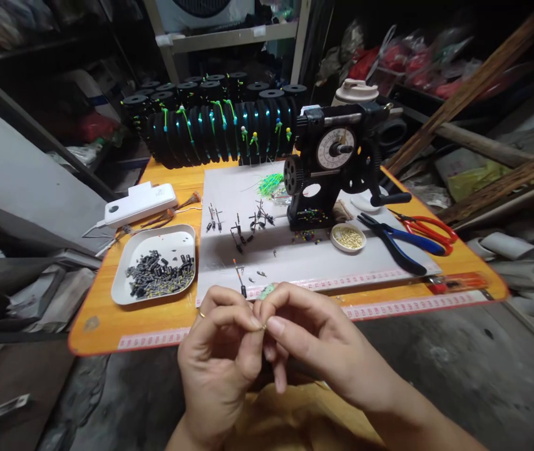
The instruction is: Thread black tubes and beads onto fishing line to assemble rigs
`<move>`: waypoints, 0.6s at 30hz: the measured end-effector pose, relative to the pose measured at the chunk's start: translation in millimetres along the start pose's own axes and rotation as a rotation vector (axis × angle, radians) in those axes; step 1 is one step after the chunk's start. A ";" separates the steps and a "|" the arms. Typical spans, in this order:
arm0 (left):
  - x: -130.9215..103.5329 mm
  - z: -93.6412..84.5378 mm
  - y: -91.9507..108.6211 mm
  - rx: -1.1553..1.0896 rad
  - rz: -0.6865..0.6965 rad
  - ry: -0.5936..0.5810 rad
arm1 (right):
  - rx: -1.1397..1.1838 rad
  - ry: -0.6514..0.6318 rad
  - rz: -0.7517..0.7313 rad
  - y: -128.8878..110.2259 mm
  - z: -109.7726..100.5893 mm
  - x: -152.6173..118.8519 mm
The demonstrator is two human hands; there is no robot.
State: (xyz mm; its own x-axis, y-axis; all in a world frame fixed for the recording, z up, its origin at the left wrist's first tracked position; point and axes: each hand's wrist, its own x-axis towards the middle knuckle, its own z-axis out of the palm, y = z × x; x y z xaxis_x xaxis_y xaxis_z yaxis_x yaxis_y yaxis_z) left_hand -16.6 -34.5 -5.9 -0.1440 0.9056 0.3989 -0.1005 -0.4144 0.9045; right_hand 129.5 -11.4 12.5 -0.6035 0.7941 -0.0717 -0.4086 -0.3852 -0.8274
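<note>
My left hand (222,351), with a ring on one finger, is pinched closed in front of the table's near edge. Against it, thumb to thumb, my right hand (320,335) is pinched closed too. A tiny gold-coloured piece shows between the fingertips; its kind is too small to make out. Just beyond the hands lie a thin orange-tipped stick with a black end (239,275) and a few small metal pieces (261,273). A small green item (267,290) is partly hidden behind my right fingers.
A white tray (154,228) of small black parts sits left. A hand-cranked winding machine (337,150) stands behind a dish of gold beads (348,238). Blue-handled pliers (393,238) and red-handled scissors (429,227) lie right. Black spools (220,131) fill the back. A measuring tape (389,308) runs along the front edge.
</note>
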 end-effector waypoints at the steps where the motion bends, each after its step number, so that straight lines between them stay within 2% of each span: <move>1: 1.1 0.2 0.8 0.015 0.004 -0.005 | 0.026 -0.018 0.000 0.8 -1.4 0.7; 9: 7.2 -1.8 9.6 0.106 0.005 -0.011 | 0.089 -0.064 0.051 1.1 -7.2 0.7; 18: 1.5 0.9 5.7 -0.089 -0.165 -0.053 | 0.045 -0.057 0.034 1.4 -5.2 -0.6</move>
State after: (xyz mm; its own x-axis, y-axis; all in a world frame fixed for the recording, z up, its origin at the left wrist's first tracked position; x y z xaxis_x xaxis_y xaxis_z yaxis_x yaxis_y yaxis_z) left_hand -16.4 -35.5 0.0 -0.0669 0.9644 0.2557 -0.2058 -0.2641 0.9423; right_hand 132.9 -10.0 8.5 -0.6554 0.7523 -0.0665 -0.4163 -0.4334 -0.7993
